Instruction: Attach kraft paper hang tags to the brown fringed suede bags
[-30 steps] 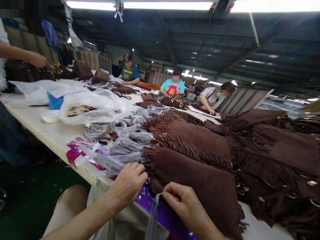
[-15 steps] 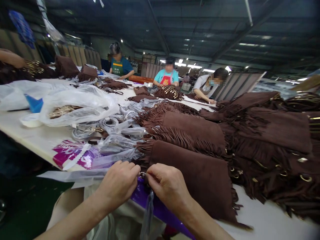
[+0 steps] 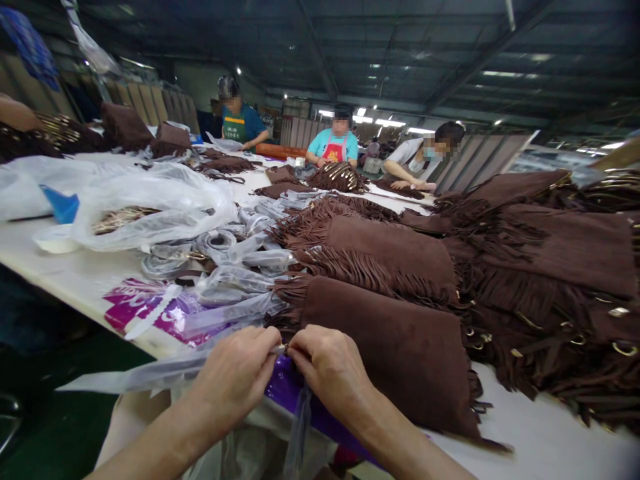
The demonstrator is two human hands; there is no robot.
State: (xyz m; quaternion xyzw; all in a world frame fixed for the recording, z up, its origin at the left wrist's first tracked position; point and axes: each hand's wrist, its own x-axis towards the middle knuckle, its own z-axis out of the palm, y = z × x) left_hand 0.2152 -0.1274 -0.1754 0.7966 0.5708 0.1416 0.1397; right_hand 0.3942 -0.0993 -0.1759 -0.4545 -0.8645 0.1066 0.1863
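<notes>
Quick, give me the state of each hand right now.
Left hand: closed, pinching a clear plastic strip at the corner of the brown fringed bag.
Right hand: closed, fingertips pinched at the same spot; what they grip cannot be told.

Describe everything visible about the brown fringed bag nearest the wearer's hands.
The brown fringed bag looks like dark brown suede, flat and rectangular, lying on the white table at its near edge. Fringe runs along its left and right ends. The left hand and right hand meet at its near-left corner. A similar bag overlaps its far edge.
</notes>
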